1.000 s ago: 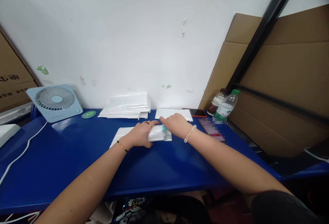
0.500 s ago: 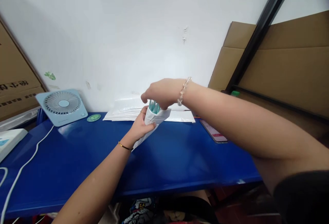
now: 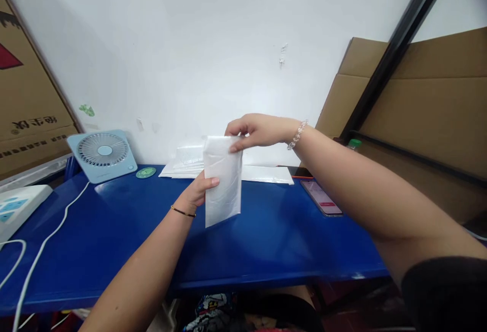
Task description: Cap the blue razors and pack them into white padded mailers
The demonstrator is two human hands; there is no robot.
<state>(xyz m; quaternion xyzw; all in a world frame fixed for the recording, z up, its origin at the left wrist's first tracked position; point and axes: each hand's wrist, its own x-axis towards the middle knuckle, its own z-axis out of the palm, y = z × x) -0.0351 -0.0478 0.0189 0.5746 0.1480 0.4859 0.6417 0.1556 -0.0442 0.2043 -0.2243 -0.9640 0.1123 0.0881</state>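
A white padded envelope (image 3: 224, 179) is held upright above the blue table, its broad face toward me. My left hand (image 3: 200, 187) grips its left side, thumb across the front and fingers behind. At the top right corner my right hand (image 3: 253, 131) pinches the upper edge between thumb and fingers. The envelope's mouth looks flat from here, and the light-green items seen in it earlier are hidden. Behind it, more flat white envelopes (image 3: 266, 174) lie against the wall.
To the left stand a light-blue fan (image 3: 104, 154), a green round disc (image 3: 146, 172) and a white box-like device (image 3: 23, 207) with a white cable (image 3: 49, 238). A phone (image 3: 321, 197) lies on the blue table (image 3: 297, 240) at right. Cardboard boxes (image 3: 437, 98) flank both sides.
My right hand has moved from over the envelope's open mouth to its top corner. The envelope has turned upright with its face toward me, and the green items have gone out of sight.
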